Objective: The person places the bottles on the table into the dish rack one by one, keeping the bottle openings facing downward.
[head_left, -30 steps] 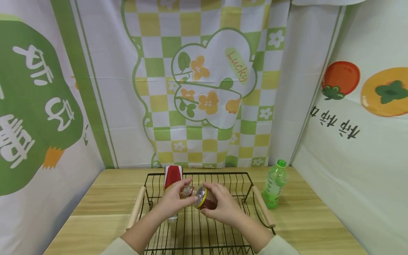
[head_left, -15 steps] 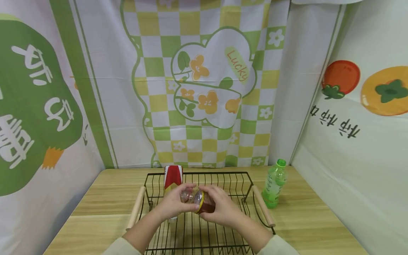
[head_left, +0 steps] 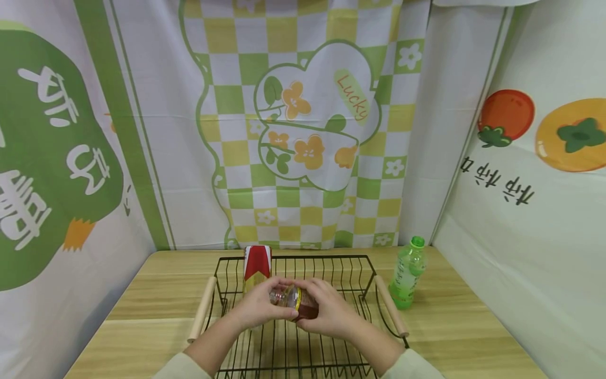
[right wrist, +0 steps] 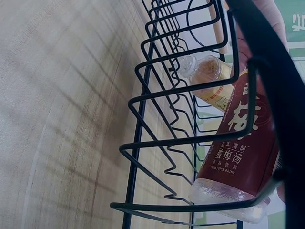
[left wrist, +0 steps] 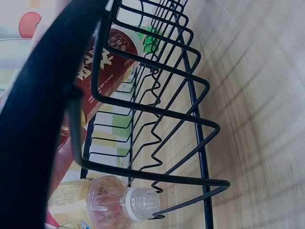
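Observation:
Both hands hold a plum juice bottle [head_left: 307, 306] with a dark red label above the wire rack [head_left: 326, 256]. It lies tilted sideways, its clear neck end toward the left. My right hand [head_left: 333, 310] grips the labelled body, while my left hand [head_left: 258, 305] curls its fingers and thumb round the neck end, partly hiding it. Behind the left hand, a second bottle [head_left: 258, 260] with a red, white and yellow wrap stands neck-down in the rack. The left wrist view shows that bottle's clear uncapped neck [left wrist: 143, 203] at the rack's bottom wires.
Wooden handles [head_left: 203, 310] run along the rack's two sides. A green bottle [head_left: 407, 276] stands upright on the wooden table [head_left: 123, 337], right of the rack. Patterned cloth [head_left: 312, 210] hangs behind the table and on both sides.
My left hand has lowered slightly and its fingers have drawn in closer round the bottle's neck. The two hands now meet, and the bottle has shifted a little downward.

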Demonstrator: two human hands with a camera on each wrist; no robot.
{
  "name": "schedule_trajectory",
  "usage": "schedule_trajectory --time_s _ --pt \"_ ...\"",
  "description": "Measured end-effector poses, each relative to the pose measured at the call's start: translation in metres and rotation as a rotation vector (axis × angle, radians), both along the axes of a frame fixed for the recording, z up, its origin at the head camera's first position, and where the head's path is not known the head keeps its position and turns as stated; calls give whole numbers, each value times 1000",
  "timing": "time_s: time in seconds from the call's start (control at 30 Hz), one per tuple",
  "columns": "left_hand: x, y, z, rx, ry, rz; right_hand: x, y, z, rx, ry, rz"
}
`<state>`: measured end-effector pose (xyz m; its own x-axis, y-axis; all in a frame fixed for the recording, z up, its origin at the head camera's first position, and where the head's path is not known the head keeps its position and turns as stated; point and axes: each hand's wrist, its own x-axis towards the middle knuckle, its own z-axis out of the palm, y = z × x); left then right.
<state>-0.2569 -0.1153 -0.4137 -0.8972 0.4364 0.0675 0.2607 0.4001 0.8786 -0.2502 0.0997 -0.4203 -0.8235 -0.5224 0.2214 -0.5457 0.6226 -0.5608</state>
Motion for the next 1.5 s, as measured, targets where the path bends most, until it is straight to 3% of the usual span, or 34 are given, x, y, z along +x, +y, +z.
schedule_trajectory --time_s 0.37,0.7,1.07,1.5 --pt "-2 0 -3 1 18 55 -3 1 0 -75 2 -20" --pt "-4 0 0 26 68 219 -3 2 6 -216 56 -133" --pt "-4 -1 0 108 64 377 -4 2 6 -314 117 -194" --pt "-5 -3 4 239 93 471 -4 1 4 -372 48 -253"
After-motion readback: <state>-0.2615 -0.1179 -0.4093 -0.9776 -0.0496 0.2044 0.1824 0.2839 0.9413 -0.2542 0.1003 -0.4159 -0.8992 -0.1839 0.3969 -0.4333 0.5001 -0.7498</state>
